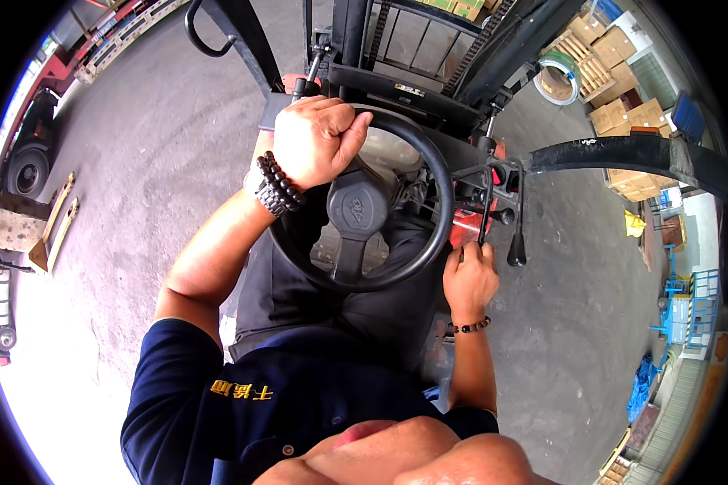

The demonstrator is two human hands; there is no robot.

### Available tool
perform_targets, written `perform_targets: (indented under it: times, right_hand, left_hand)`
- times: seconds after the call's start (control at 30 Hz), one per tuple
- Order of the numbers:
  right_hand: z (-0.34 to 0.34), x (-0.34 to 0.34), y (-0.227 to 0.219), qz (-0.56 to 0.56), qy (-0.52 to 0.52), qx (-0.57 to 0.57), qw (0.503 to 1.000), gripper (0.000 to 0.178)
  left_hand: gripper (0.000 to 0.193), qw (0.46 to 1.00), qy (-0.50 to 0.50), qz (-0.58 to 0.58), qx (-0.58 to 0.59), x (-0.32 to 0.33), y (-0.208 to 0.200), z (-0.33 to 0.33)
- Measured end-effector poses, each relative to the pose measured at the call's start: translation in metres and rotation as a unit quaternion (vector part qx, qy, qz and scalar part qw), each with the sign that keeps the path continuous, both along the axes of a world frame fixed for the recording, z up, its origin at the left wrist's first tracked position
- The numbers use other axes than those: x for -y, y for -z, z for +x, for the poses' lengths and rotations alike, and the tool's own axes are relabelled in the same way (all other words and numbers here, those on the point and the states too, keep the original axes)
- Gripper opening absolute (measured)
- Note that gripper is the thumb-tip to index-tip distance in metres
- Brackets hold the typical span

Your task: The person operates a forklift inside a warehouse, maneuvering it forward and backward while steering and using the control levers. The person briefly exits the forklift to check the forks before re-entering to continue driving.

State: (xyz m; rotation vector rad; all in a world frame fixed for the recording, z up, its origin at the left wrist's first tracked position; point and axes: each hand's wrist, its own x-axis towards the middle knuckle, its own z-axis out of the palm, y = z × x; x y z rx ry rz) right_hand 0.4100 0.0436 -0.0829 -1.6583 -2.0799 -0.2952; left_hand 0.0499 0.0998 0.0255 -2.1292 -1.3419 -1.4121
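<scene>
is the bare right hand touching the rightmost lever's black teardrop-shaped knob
Apart: the head view shows grey floor between the right hand and the black knob.

Head view: one fisheye, facing steeply down
Close above the lap (271, 295) and wheel (359, 204) (mast (404, 87) toward the top), bending at its rim.

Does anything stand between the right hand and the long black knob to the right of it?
Nothing visible does. The right hand is curled at the end of a lever, and only floor shows in the gap to the long knob. The round knob sits higher, outside that gap.
</scene>
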Motion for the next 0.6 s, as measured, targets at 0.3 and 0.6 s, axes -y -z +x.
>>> perform_targets:
  times: [0.3, 0.6]
  right_hand:
    - [-0.013, -0.030, -0.020, 0.024, -0.015, -0.011, 1.000, 0.013]
    - [-0.034, -0.024, -0.032, 0.010, -0.001, -0.016, 1.000, 0.012]
  left_hand:
    - [0.033, 1.000, -0.003, -0.011, -0.002, -0.004, 0.002, -0.017]
    - [0.036, 1.000, 0.015, -0.002, -0.009, 0.013, -0.018, -0.032]
